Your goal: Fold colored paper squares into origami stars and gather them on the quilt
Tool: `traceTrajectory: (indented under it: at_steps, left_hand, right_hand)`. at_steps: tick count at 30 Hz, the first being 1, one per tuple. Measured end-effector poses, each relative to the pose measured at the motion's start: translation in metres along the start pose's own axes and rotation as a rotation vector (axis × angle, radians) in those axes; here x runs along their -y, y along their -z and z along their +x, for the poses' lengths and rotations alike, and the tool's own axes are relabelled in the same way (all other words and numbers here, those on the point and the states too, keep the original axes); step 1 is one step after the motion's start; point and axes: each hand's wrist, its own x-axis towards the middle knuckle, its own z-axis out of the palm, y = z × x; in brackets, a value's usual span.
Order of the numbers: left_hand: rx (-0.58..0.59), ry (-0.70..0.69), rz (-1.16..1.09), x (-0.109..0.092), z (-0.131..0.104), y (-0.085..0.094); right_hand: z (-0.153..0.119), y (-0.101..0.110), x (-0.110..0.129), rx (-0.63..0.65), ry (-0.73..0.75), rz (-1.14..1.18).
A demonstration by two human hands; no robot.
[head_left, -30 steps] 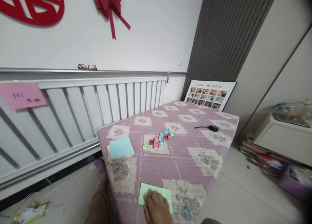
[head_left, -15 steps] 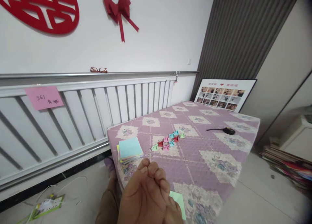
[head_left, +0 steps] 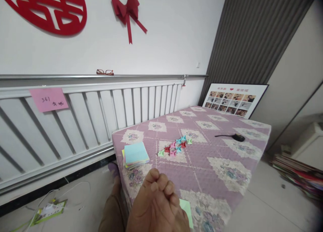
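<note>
My left hand is at the bottom middle, palm toward me, fingers curled inward and close together. Its palm is bare, and I see nothing between the fingers. My right hand seems pressed against its right side, mostly covered, with its fingers hidden. Just beyond them on the right, a light green paper sheet shows in part; whether a hand touches it I cannot tell. Several small folded paper pieces in pink, red, blue and green lie in a cluster farther off. To their left is a stack of coloured paper squares.
A purple patterned cloth covers the table. A black object with a strap lies at its right. A white radiator runs along the wall, with glasses above. A photo board leans at the back; a power strip is on the floor.
The view has shifted slightly. Both hands stay together at the bottom middle, a little lower in the picture, and the papers lie as before.
</note>
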Motion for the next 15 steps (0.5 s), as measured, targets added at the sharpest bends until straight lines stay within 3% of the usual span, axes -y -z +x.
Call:
traceTrajectory:
  at_steps: [3, 5, 8, 11, 12, 15]
  left_hand:
    - [-0.092, -0.073, 0.183, -0.008, -0.001, 0.014]
    - [-0.172, -0.129, 0.296, -0.016, -0.003, 0.033]
    - [-0.378, -0.183, 0.506, -0.025, -0.008, 0.076]
    - [-0.532, -0.208, 1.042, -0.027, -0.017, 0.126]
    - [-0.529, -0.180, 1.259, -0.026, -0.021, 0.141]
    - [-0.327, -0.156, 1.698, -0.016, -0.034, 0.178]
  right_hand:
    - [0.003, 0.014, 0.008, 0.090, -0.074, 0.041]
    - [0.004, 0.021, 0.014, 0.121, -0.119, 0.076]
    - [0.006, 0.024, 0.019, 0.141, -0.142, 0.088]
    - [0.005, 0.023, 0.020, 0.166, -0.146, 0.064]
    - [0.004, 0.022, 0.020, 0.172, -0.144, 0.050]
    - [0.003, 0.021, 0.020, 0.181, -0.109, -0.011]
